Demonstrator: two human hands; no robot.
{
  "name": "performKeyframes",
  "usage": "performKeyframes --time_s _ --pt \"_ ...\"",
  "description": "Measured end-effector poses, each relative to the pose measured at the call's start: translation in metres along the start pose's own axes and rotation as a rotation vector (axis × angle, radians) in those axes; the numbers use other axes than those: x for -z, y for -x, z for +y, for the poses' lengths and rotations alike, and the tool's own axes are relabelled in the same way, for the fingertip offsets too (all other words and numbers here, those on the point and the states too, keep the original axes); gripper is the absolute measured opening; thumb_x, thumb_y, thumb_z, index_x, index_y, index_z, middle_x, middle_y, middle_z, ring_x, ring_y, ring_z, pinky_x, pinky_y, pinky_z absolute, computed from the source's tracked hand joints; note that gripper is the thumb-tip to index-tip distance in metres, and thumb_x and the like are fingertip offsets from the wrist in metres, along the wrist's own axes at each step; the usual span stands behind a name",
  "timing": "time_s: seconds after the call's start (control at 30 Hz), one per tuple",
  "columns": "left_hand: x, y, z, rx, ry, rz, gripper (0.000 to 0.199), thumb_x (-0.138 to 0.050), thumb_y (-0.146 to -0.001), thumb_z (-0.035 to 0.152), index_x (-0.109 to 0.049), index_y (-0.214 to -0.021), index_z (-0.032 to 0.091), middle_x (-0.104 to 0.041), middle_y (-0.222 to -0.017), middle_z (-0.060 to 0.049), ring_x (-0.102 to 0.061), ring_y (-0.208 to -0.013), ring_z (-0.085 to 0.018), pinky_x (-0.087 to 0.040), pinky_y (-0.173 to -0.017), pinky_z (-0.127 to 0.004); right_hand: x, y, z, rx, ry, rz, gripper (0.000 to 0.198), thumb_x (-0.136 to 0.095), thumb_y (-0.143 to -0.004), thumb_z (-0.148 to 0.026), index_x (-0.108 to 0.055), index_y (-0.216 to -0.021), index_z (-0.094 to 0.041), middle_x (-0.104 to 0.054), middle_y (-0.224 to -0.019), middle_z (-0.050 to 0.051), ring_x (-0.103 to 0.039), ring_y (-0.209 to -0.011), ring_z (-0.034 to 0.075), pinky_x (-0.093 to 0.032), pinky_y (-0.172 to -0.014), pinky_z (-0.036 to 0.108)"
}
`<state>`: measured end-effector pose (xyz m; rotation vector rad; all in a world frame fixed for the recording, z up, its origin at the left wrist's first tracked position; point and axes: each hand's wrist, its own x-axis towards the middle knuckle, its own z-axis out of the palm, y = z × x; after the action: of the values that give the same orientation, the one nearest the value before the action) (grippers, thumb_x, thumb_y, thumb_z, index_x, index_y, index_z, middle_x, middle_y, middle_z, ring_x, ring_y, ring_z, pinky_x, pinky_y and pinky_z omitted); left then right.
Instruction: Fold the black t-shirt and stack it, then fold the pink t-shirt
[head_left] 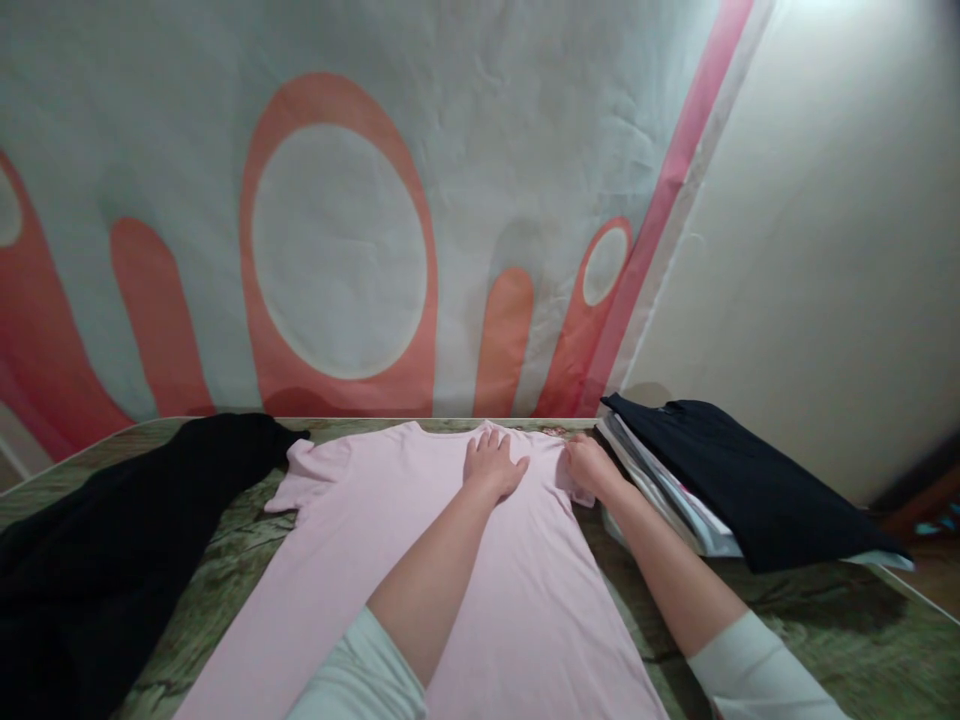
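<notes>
A pink short-sleeved T-shirt [390,530] lies spread on the table, its neckline towards the wall. Flat on the upper chest of the shirt, just below the neckline, rests my left hand [493,466] with fingers spread. My right hand [589,466] is closed at the shirt's right sleeve, its fingers curled on the fabric there. The pinched cloth itself is mostly hidden by the fingers. On the other side, the left sleeve [307,475] lies loosely rumpled.
Black cloth [135,540] lies in a heap along the left of the wood-patterned table [232,555]. At the right stands a stack of folded clothes [742,470], black on top with lighter pieces underneath. Behind the table rises a wall covering [480,150] with orange shapes.
</notes>
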<state>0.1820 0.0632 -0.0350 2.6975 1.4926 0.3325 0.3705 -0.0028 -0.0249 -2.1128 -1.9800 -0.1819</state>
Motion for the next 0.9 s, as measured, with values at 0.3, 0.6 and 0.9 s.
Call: performKeyframes --time_s 0.3,0.6,0.9 --pt "-0.005 -0.002 0.0 0.002 0.004 0.011 0.076 -0.02 -0.081 0.067 -0.031 -0.138 0.018 -0.023 -0.148 -0.009 -0.014 -0.136 -0.027 -0.01 -0.108 -0.047 -0.019 -0.014 -0.019 0.083 -0.092 -0.091 0.044 -0.033 -0.091 -0.03 -0.044 -0.132 -0.016 -0.039 -0.141 0.01 -0.035 -0.128 0.02 -0.028 -0.103 0.037" --pt "-0.002 -0.002 -0.001 0.047 0.012 0.004 0.076 -0.02 -0.08 0.066 -0.03 -0.138 0.018 -0.022 -0.148 -0.009 -0.013 -0.137 -0.024 -0.009 -0.109 -0.044 -0.018 0.001 -0.009 0.128 -0.109 -0.008 0.051 -0.034 -0.088 -0.027 -0.035 -0.137 -0.012 -0.032 -0.144 0.011 -0.026 -0.134 0.02 -0.021 -0.108 0.041" --pt "0.005 0.0 -0.001 0.031 0.015 -0.024 0.074 -0.023 -0.083 0.063 -0.03 -0.138 0.014 -0.021 -0.148 -0.012 -0.012 -0.137 -0.027 -0.009 -0.109 -0.046 -0.009 0.031 0.038 -0.026 -0.084 -0.034 0.044 -0.036 -0.09 -0.03 -0.05 -0.126 -0.011 -0.043 -0.137 0.015 -0.036 -0.128 0.022 -0.028 -0.106 0.04"
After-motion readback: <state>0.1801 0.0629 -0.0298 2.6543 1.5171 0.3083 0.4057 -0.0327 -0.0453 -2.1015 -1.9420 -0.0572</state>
